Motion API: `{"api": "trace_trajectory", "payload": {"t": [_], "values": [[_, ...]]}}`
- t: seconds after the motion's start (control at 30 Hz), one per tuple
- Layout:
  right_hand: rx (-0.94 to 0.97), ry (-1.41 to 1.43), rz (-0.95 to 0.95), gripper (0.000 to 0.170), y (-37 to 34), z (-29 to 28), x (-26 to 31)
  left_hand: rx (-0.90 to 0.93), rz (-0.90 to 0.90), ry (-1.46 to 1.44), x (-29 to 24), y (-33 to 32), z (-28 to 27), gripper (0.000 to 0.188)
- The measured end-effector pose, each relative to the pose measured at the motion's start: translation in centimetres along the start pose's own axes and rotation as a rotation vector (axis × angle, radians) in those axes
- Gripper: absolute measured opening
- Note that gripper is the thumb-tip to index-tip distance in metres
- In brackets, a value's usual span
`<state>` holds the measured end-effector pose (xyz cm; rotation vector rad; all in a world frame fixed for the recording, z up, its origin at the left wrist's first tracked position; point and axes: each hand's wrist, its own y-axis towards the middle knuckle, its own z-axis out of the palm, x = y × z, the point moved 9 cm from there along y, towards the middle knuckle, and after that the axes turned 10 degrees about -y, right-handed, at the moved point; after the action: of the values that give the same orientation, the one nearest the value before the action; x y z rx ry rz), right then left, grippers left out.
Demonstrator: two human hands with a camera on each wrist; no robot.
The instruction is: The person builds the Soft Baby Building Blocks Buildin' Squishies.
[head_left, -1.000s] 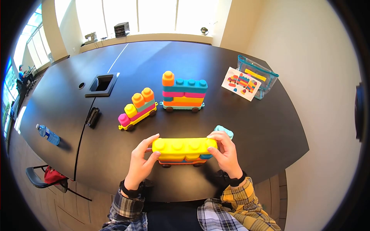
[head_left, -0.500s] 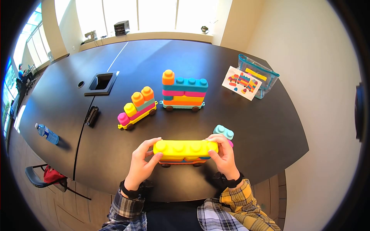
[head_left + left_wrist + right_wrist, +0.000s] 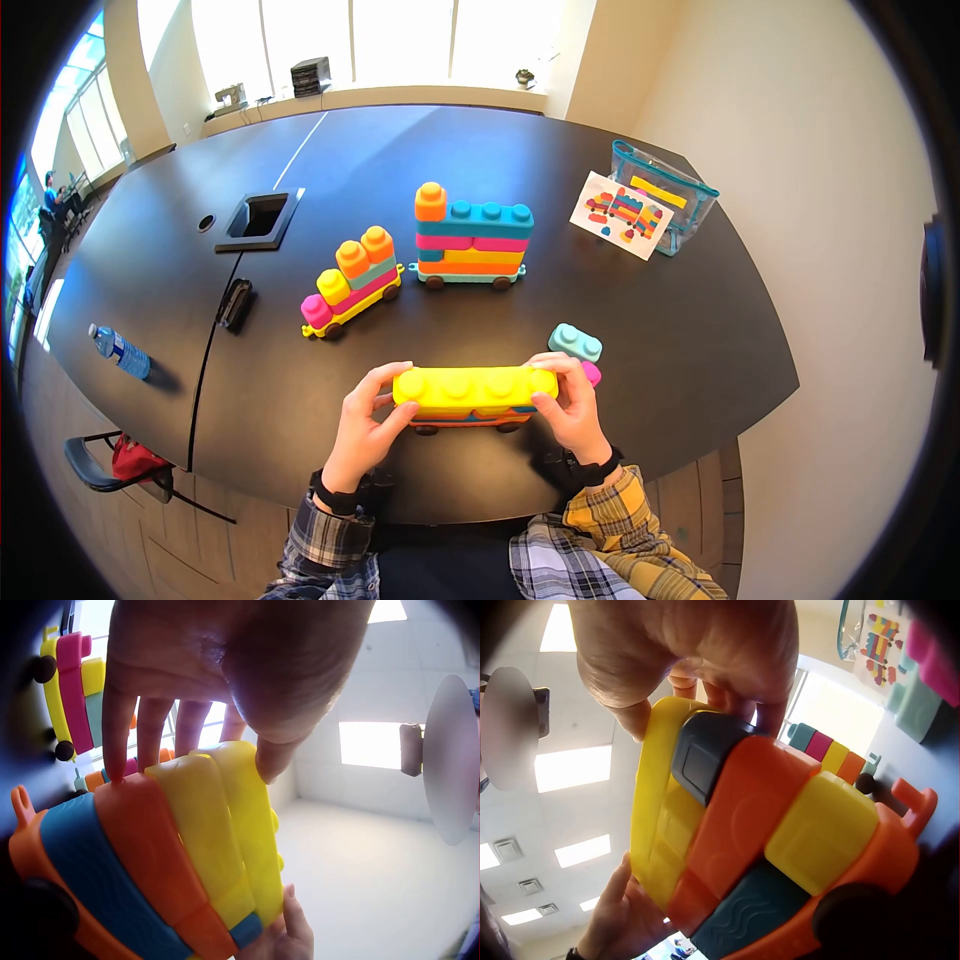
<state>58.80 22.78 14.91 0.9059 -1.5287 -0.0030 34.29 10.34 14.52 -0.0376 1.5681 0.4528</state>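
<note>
A long yellow building block [image 3: 475, 388] lies on top of a stacked toy train car, squarely in front of me. My left hand [image 3: 372, 418] grips its left end, thumb on the near side and fingers behind. At the right end my right hand [image 3: 575, 408] pinches it the same way. Underneath, in the left wrist view, are a pale yellow block [image 3: 199, 825], an orange block [image 3: 154, 847], a blue block [image 3: 97, 870] and an orange wheeled base [image 3: 30, 851]. The right wrist view shows a dark blue block [image 3: 705, 757] directly under the yellow one.
Behind stand a yellow-based car [image 3: 350, 300] and a taller car [image 3: 475, 245]. Light blue [image 3: 575, 342] and pink [image 3: 592, 374] blocks lie beyond my right hand. A picture card [image 3: 620, 215] leans by a clear bag [image 3: 670, 190]; a water bottle [image 3: 120, 352] stands left.
The long yellow block has come slightly lower over the car with both hands. My right hand has shifted a little down and left, uncovering more of the light blue and pink blocks.
</note>
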Motion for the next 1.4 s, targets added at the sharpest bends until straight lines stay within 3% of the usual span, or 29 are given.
{"api": "trace_trajectory", "payload": {"t": [0.27, 0.37, 0.43, 0.47, 0.5, 0.57, 0.6, 0.67, 0.9, 1.0, 1.07, 1.1, 1.17, 1.23, 1.3, 1.4], "values": [[0.0, 0.0, -0.005, 0.038, -0.2, 0.0, -0.1, -0.019, 0.047, 0.023, 0.0, -0.1, 0.1, 0.046], [0.019, 0.011, 0.072, 0.032, 0.5, -0.9, 0.7, -0.019, 0.048, 0.053, -0.4, 0.0, 0.2, 0.046], [-0.014, -0.321, 0.005, 0.028, 1.2, -3.6, 1.6, 0.0, 0.036, 0.051, 0.0, 0.0, 0.0, 0.046], [-0.144, -0.258, 0.081, 0.031, 1.0, -5.5, 0.7, 0.019, 0.021, 0.046, 0.3, 0.0, 0.1, 0.046], [-0.201, -0.369, 0.127, 0.03, 1.0, -7.5, -0.5, 0.016, 0.023, 0.046, 0.2, 0.0, 0.0, 0.046], [-0.198, -0.749, 0.198, 0.031, 1.6, -9.6, -0.5, 0.015, 0.013, 0.04, 0.2, 0.0, 0.1, 0.046], [-0.198, -0.75, 0.199, 0.031, 1.6, -10.7, -1.1, 0.016, 0.013, 0.038, 0.2, 0.0, 0.3, 0.046], [-0.01, -1.155, 0.195, 0.032, 1.8, -11.3, -4.1, -0.016, 0.035, 0.049, -0.1, 0.1, 0.1, 0.046], [0.076, -0.993, 0.551, 0.033, 2.3, -13.0, -8.6, -0.015, 0.038, 0.017, -0.3, 0.1, 0.3, 0.046], [0.013, -1.015, 0.5, 0.031, 3.1, -12.7, -7.1, -0.011, 0.036, 0.016, -0.3, 0.2, 0.4, 0.046], [-0.189, -0.976, 0.165, 0.027, 4.6, -11.4, -2.1, -0.009, 0.036, 0.027, -0.3, 0.2, 0.4, 0.046], [-0.189, -0.975, 0.165, 0.027, 5.0, -10.3, -0.7, -0.009, 0.036, 0.028, -0.3, 0.2, 0.4, 0.046], [-0.252, -0.407, 0.164, 0.024, 5.5, -8.0, 2.1, -0.012, 0.042, 0.029, -0.4, 0.2, 0.4, 0.046], [-0.155, -0.144, 0.116, 0.027, 5.6, -5.1, 3.5, -0.009, 0.04, 0.033, -0.4, 0.2, 0.4, 0.046], [-0.005, -0.238, -0.056, 0.028, 6.1, -2.0, 6.6, -0.008, 0.039, 0.037, -0.4, 0.2, 0.4, 0.047], [0.143, -0.348, -0.098, 0.03, 6.3, 0.8, 8.4, -0.013, 0.039, 0.025, -0.3, 0.2, 0.4, 0.046]]}}
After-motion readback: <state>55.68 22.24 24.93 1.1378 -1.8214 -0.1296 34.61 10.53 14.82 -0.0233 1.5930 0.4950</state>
